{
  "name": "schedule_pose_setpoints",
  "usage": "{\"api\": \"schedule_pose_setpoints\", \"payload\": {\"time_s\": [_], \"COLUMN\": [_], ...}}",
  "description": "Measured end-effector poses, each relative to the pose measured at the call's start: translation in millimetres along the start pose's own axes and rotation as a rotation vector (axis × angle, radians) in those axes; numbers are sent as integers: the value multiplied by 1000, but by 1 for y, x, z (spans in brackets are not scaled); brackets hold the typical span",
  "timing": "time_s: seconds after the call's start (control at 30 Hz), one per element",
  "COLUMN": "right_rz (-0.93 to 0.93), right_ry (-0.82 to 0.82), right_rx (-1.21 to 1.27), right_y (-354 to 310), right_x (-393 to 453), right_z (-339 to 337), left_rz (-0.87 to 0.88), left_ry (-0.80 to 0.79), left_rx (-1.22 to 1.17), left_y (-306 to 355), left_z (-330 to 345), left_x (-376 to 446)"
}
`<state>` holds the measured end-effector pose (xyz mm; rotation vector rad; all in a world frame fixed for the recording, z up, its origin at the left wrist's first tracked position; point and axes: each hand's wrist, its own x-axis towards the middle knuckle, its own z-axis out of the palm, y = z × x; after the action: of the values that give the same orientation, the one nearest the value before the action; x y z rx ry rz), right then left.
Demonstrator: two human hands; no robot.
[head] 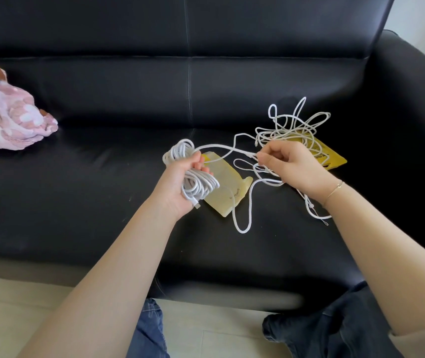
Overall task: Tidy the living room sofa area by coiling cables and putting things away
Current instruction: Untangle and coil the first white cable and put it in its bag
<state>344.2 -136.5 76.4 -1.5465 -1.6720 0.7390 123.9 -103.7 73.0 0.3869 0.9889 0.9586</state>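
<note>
My left hand (180, 182) grips a coil of white cable (198, 182) wound in several loops, its plug end hanging below the palm. From the coil a free strand runs right to my right hand (291, 166), which pinches the cable between thumb and fingers. Behind the right hand a loose tangle of white cable (294, 125) lies on the black sofa seat (90, 189), partly over a yellow pouch (332, 157). More slack loops trail down toward the seat's front. A pale yellow translucent pouch (229, 187) lies under the left hand.
A pink flowered blanket (7, 117) is bunched at the seat's left end. The sofa's right armrest (412, 104) rises beside the tangle. Below the seat's front edge are the light floor and my legs in dark trousers (335, 329).
</note>
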Motion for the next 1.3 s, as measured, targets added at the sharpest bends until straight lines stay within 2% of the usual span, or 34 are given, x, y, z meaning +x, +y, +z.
{"api": "schedule_pose_setpoints", "payload": {"time_s": [0.07,0.2,0.47,0.77,0.9,1.03,1.07,1.13,1.2,1.3], "right_rz": [-19,-54,-119,-124,-57,108,122,110,152,324], "right_ry": [61,136,-28,-112,-139,-235,-220,-110,6,90], "right_rx": [-29,-159,-277,-292,-238,-178,-223,-489,-696,-659], "right_y": [-2,-7,-9,-10,-7,2,7,18,30,47], "right_x": [1,1,-3,-4,-4,-2,-1,4,9,15], "right_z": [5,20,35,39,30,14,11,9,6,0], "left_rz": [7,12,-35,5,12,47,57,85,145,182], "left_ry": [-3,-30,-99,-205,-178,-224,-220,-186,-127,-71], "left_rx": [2,163,164,386,334,23,-49,-154,-175,-168], "left_y": [-3,-14,-23,-18,-11,2,4,7,12,17], "left_z": [1,7,12,10,6,2,2,2,-2,-7], "left_x": [0,-3,-3,-1,-3,-3,-3,-3,0,4]}}
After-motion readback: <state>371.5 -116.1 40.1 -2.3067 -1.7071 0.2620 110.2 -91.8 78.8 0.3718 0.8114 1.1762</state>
